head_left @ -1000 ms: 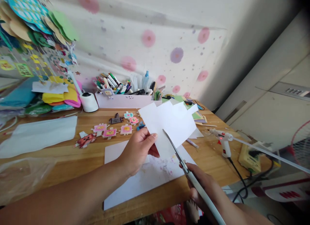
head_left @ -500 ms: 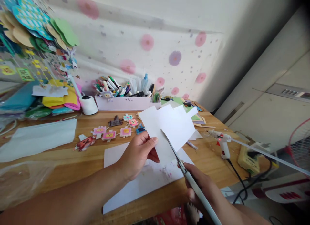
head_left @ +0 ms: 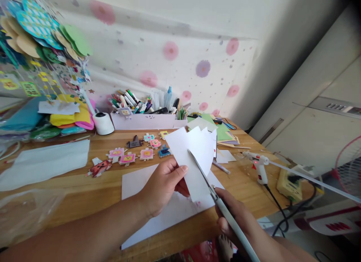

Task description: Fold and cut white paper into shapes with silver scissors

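Observation:
My left hand (head_left: 168, 185) pinches a white sheet of paper (head_left: 179, 149) by its left edge, thumb on top. Its upper edge is jagged, and the part right of the cut bends away. My right hand (head_left: 239, 213) is closed around the handles of a pair of scissors (head_left: 203, 172), whose blades lie along the paper, tips pointing up and left. Beneath both hands a larger white sheet (head_left: 141, 224) lies flat on the wooden table (head_left: 96, 205), with small pink marks or scraps near its middle.
Several small coloured paper figures (head_left: 127, 158) lie behind my left hand. A white box of pens (head_left: 146, 120) stands at the wall. To the right are a hot glue gun (head_left: 258, 165) with a lit red light, its cord and a power strip (head_left: 290, 183).
The paper's right part has swung down and folded away from the blades, uncovering green sheets behind. My left hand has shifted slightly right and down; the scissors stay nearly in place.

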The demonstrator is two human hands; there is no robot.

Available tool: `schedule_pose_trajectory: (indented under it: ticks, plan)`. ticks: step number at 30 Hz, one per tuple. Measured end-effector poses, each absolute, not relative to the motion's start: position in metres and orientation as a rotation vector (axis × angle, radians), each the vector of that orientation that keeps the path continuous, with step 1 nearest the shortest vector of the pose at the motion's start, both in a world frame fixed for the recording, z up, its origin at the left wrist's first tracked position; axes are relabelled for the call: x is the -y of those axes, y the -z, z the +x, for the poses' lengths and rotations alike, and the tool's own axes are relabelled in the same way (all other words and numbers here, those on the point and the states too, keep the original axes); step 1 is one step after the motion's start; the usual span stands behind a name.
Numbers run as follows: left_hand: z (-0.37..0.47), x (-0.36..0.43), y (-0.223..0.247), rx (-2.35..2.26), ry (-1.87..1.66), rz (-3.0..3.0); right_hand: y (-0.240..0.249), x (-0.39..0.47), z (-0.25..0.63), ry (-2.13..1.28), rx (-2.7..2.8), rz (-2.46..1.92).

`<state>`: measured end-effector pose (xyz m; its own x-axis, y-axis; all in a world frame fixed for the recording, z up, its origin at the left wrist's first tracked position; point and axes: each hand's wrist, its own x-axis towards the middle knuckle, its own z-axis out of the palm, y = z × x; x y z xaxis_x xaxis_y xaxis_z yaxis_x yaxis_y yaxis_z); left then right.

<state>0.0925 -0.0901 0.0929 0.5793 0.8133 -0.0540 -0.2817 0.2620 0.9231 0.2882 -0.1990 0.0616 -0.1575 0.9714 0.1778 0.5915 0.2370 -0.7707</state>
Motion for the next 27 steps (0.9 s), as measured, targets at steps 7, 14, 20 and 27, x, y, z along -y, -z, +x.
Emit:
schedule_pose_trajectory:
  ticks: [7,14,20,27]
  plan:
    - [0.092,0.089,-0.087,-0.549,-0.682,1.120,-0.077,0.199,0.288,-0.812,1.876,-1.483]
    - [0.059,0.037,-0.120,-0.527,-0.767,1.224,-0.091,0.203,0.289,-0.989,1.893,-1.531]
    - [0.040,0.021,-0.137,-0.512,-0.388,1.811,-0.090,0.206,0.288,-0.916,2.055,-1.575]
    - [0.044,0.029,-0.135,-0.647,-0.562,1.885,-0.096,0.203,0.299,-0.698,2.122,-1.702]
